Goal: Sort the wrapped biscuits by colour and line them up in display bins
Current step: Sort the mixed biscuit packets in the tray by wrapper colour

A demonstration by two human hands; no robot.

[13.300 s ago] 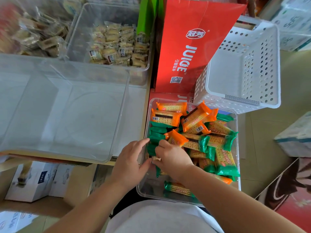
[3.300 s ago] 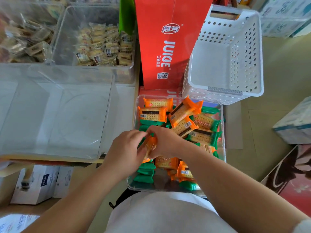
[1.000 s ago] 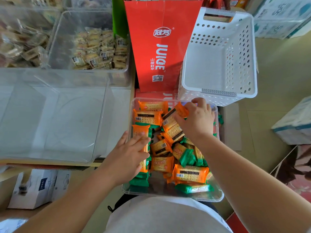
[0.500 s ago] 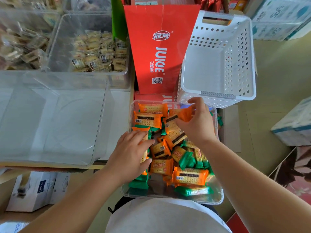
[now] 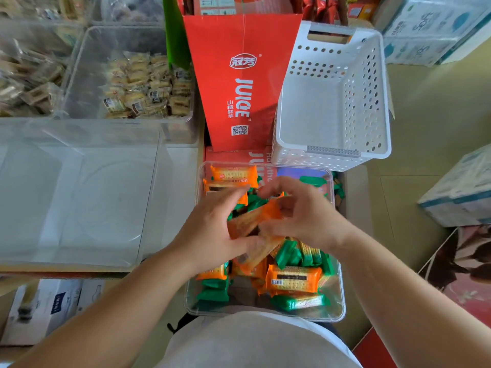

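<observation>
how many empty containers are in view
2: the large clear bin left of the biscuit tray, and the white basket behind the tray beside the red juice carton. Top-edge bins unclear.

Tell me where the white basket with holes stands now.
In the head view, the white basket stands at upper right, just right of the red juice carton and behind the clear bin of biscuits.

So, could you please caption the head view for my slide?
Left hand and right hand hold orange packs over a clear bin of biscuits.

Orange biscuit packs (image 5: 292, 281), green biscuit packs (image 5: 300, 301), red juice carton (image 5: 239, 83), white perforated basket (image 5: 372, 102)
</observation>
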